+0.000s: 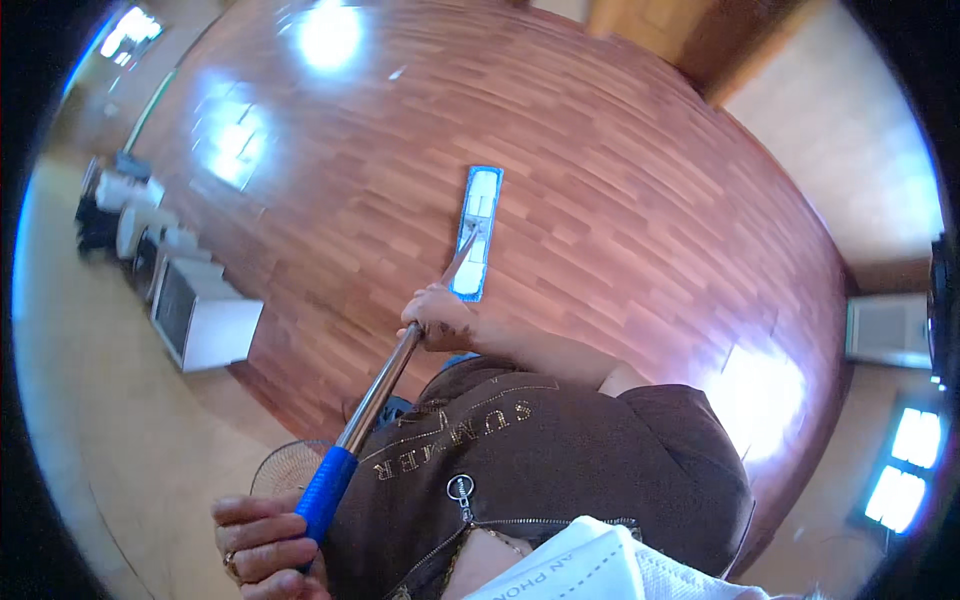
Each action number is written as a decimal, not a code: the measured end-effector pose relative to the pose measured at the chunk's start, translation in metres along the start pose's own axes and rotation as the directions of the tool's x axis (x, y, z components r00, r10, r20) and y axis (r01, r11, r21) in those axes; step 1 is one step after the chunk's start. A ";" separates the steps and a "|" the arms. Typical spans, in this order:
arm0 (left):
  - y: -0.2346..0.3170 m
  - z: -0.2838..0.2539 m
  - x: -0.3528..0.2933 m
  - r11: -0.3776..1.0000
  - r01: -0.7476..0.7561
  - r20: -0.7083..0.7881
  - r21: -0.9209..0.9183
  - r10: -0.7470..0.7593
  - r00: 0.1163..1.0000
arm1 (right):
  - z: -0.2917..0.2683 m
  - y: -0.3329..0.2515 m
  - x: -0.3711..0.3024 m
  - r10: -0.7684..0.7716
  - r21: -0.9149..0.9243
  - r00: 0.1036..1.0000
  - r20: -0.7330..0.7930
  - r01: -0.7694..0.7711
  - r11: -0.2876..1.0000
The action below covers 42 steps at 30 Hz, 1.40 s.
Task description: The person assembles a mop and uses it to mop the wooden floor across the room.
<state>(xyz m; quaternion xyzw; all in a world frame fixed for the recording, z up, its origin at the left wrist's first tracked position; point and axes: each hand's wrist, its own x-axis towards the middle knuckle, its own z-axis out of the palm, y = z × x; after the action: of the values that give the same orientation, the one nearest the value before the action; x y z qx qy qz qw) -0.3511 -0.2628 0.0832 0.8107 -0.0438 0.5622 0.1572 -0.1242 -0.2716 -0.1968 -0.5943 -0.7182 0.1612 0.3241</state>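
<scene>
A flat mop with a metal pole (380,385) slants from the lower left up to the middle of the view. Its long mop head (481,192), white on top with a blue pad edge, lies flat on the wood floor. My left hand (265,548), with a ring on one finger, is closed around the end of the blue grip (327,490). Farther down the pole, my right hand (440,316) is wrapped around the metal, its forearm reaching across in front of my brown top.
Reddish plank floor (600,220) surrounds the mop head. A white cabinet-like box (208,315) and several other items line the left wall. Wooden furniture (670,35) stands at the far right. A round mesh object (290,468) sits near my left hand. Bright light patches shine on the floor.
</scene>
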 end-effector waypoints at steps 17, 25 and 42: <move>0.093 0.324 0.057 0.481 0.204 0.420 -0.853 0.398 0.816 | -0.135 0.011 -0.430 0.706 0.152 0.362 -0.609 -0.820 0.552; 0.197 0.443 0.045 0.000 0.671 0.450 -0.741 0.742 0.497 | -0.083 -0.045 -0.577 0.642 0.408 -0.246 -0.726 -0.906 0.114; 0.232 0.419 -0.008 -0.002 0.945 0.382 -0.326 0.914 0.134 | 0.026 -0.155 -0.575 0.456 0.489 -0.496 -0.739 -0.860 -0.144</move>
<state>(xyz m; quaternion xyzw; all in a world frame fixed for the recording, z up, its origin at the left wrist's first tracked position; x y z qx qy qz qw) -0.0355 -0.6112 -0.0103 0.4690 -0.4879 -0.4236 0.6021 -0.2096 -0.8558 -0.2773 -0.9360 0.2233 -0.1259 0.2411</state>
